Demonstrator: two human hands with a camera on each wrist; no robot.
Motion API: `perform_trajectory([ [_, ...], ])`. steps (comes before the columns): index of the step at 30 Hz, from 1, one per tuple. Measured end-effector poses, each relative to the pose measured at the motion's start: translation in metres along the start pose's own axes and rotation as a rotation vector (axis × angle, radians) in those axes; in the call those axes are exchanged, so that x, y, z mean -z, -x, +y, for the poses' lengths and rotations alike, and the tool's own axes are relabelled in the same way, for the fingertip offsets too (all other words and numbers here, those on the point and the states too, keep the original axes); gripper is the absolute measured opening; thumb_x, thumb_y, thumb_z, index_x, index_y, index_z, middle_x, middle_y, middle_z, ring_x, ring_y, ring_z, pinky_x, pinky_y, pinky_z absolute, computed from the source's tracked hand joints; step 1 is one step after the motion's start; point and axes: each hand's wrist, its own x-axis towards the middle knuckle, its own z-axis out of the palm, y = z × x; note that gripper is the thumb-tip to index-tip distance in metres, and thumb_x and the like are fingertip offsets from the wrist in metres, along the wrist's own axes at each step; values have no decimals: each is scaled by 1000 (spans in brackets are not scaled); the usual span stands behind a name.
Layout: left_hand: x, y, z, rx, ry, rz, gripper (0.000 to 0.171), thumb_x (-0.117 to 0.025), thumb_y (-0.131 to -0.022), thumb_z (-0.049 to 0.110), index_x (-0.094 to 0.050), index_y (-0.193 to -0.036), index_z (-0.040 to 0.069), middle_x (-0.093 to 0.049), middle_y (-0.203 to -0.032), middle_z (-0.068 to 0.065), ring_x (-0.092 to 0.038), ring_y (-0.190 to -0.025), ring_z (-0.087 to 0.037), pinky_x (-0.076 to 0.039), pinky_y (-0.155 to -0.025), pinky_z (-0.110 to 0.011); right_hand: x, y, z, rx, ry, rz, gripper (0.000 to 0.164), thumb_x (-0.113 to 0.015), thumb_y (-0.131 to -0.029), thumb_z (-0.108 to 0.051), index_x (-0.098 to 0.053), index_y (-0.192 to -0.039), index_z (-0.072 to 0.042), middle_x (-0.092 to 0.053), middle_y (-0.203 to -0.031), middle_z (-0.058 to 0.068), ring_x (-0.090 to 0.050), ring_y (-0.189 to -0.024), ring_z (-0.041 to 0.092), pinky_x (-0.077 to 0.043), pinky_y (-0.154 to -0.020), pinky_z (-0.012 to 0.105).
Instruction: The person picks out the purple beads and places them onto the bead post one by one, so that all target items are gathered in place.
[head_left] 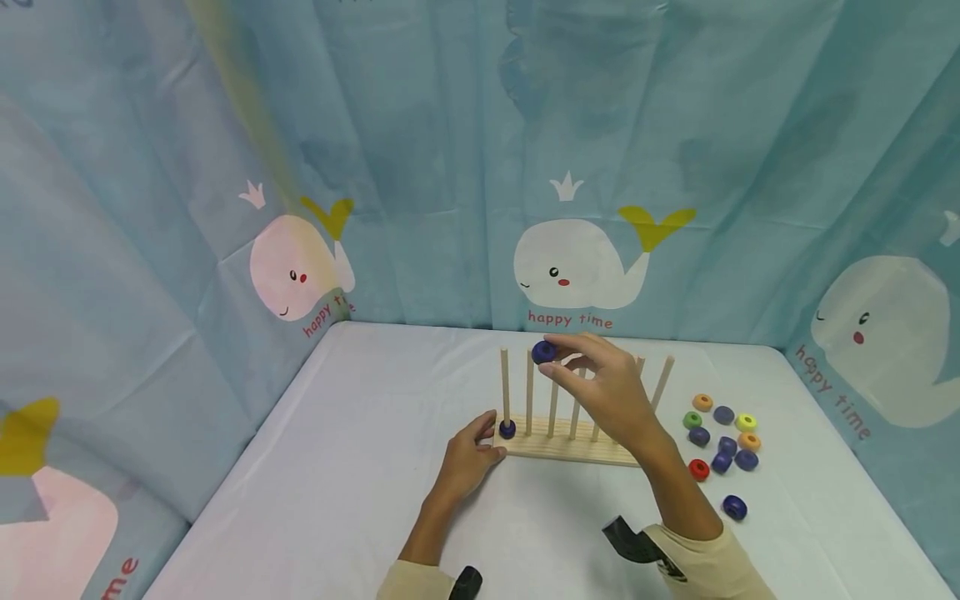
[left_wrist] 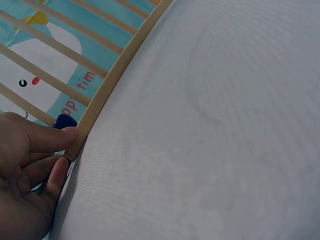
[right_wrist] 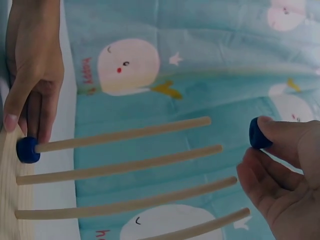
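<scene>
1 held bead (head_left: 542,352), blue, sits in the right hand (head_left: 611,392), whose thumb and fingertips clamp on its rim and are parted only by its width. That grip probably serves to leave the bead's hole uncovered. The bead is in the air, just beyond the tips of the 2 leftmost pegs (right_wrist: 130,165) and apart from them.

Lower and to the left, the left hand (head_left: 467,460) pinches the left end of the wooden base (head_left: 558,447), thumb by the near corner, likely to steady it. Just beside those fingers, 1 threaded bead (head_left: 507,430), also blue, rests at the foot of the leftmost peg. At least 6 pegs stand upright in a row along the base; the right hand hides part of the row.

Well to the right, 11 loose beads (head_left: 699,470) lie on the white table (head_left: 337,467): 6 blue, 2 orange, 1 red, 1 green and 1 yellow. 1 of the blue lies nearer than the others. Their place seems chosen for the right hand's reach. Beyond the far edge hangs a whale-print cloth (head_left: 442,167).
</scene>
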Motion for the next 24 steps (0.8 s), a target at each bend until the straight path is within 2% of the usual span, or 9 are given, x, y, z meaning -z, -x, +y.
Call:
perform_trajectory([
  [3,0,0,0,12,-7,-1,65,-72,-86,10,-46,-145,12,-53,-140,-5,-57,-117,-21,-52,-91,-31,-4,-2,1,9,13,1,37,-75,-87,-19,-67,-123,-14,-67,-104,-6,-62,-94,13,-55,-75,24],
  [6,0,1,0,-4,-11,1,64,-72,-86,9,-46,-145,11,-54,-139,-7,-58,-116,-23,-52,-91,-32,-7,-4,1,25,45,-2,37,-75,-87,-22,-68,-122,-14,-66,-103,-7,-61,-94,12,-55,-75,27],
  [12,0,1,1,3,-6,-1,64,-71,-86,9,-46,-145,12,-53,-140,-6,-57,-117,-22,-52,-91,-31,-14,-8,0,50,95,3,38,-76,-86,-24,-68,-121,-12,-67,-107,-5,-59,-98,12,-53,-76,32],
  [17,1,1,1,7,-3,-1,63,-71,-86,10,-46,-145,12,-54,-140,-6,-57,-118,-22,-52,-91,-31,-20,-11,-1,24,120,-5,38,-76,-86,-25,-68,-121,-13,-67,-113,-5,-56,-107,15,-48,-88,36],
  [24,0,2,3,5,-1,1,63,-71,-87,10,-46,-144,10,-55,-138,-8,-58,-117,-24,-52,-91,-35,-25,-15,-2,-11,164,-35,37,-75,-86,-27,-69,-121,-16,-66,-117,-4,-50,-113,17,-34,-103,52],
])
